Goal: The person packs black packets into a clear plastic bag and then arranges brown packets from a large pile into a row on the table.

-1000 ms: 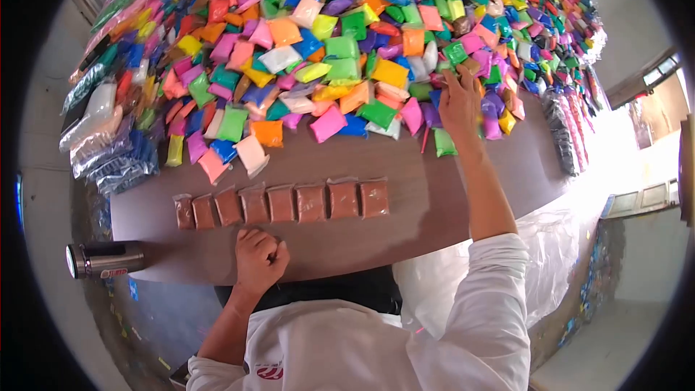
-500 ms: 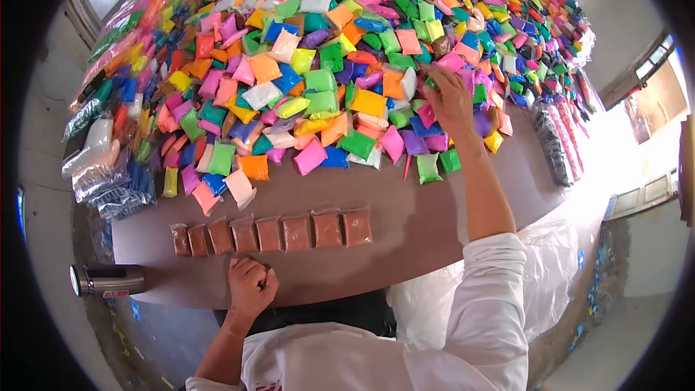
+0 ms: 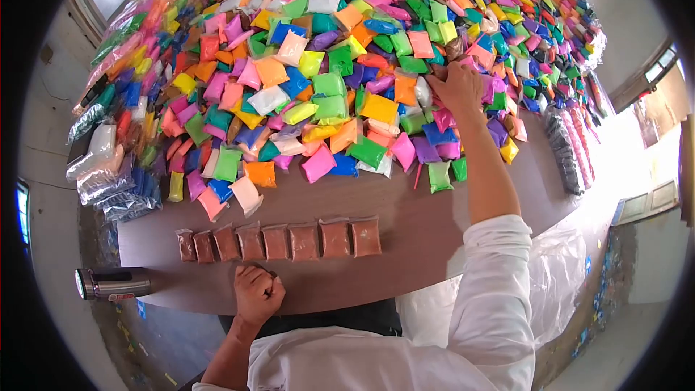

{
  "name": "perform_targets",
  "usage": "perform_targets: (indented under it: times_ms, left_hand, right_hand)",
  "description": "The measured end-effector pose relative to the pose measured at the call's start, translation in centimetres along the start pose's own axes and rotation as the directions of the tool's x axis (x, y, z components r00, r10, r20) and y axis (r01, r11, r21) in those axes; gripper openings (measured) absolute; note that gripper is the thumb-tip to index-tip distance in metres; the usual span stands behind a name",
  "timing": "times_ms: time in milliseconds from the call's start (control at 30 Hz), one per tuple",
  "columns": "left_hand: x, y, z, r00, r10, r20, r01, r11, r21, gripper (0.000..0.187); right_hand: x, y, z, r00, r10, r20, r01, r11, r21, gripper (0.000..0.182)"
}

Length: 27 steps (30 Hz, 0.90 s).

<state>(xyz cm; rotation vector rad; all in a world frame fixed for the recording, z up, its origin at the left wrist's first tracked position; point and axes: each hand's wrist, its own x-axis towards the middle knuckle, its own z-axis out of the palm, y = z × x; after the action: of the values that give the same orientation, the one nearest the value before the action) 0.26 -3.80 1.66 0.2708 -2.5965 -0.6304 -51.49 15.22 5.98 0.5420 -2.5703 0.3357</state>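
Observation:
My left hand (image 3: 258,295) rests as a loose fist at the near edge of the brown table (image 3: 413,242). Just beyond it lies a row of several brown packets (image 3: 305,241), side by side. My right hand (image 3: 459,88) reaches into the right part of a big pile of small coloured packets (image 3: 378,108). Its fingers bend down among them, beside a brown packet (image 3: 454,48); the fingertips are partly hidden, and whether they hold anything does not show.
A steel flask (image 3: 112,284) lies on its side at the table's left edge. Stacked clear bags (image 3: 130,199) of packets stand at the left. More long bags (image 3: 563,150) lie at the right edge. Clear plastic sheeting (image 3: 557,282) hangs beside my right sleeve.
My right hand has shifted slightly within the pile, and its fingers have moved among the packets. The whole view has shifted a little. My left hand stays closed near the row.

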Motion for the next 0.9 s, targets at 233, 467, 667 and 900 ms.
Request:
perform_targets:
  times_ms: [233,467,667,900]
  left_hand:
    - [0.1,-0.1,0.0,1.000,-0.001,-0.016,0.001,0.999,-0.044,0.031]
    - [0.2,0.0,-0.8,0.999,-0.014,0.041,0.017,0.997,-0.075,0.031]
    - [-0.1,-0.9,-0.8,0.999,0.042,0.019,-0.038,0.985,-0.170,0.028]
    - [-0.9,-2.0,-1.7,1.000,-0.013,-0.012,0.006,0.892,-0.451,0.028]
  right_hand:
    - [2.0,3.3,1.6,0.991,0.098,0.089,-0.123,0.929,0.349,0.038]
    - [-8.4,-0.4,-8.2,0.861,0.120,0.495,-0.448,-0.283,0.848,0.023]
    - [-20.3,-7.8,-11.7,0.855,-0.104,0.508,-0.517,-0.225,0.826,0.019]
    - [-29.6,-18.7,-15.7,0.911,-0.186,0.368,-0.275,0.389,0.879,0.023]
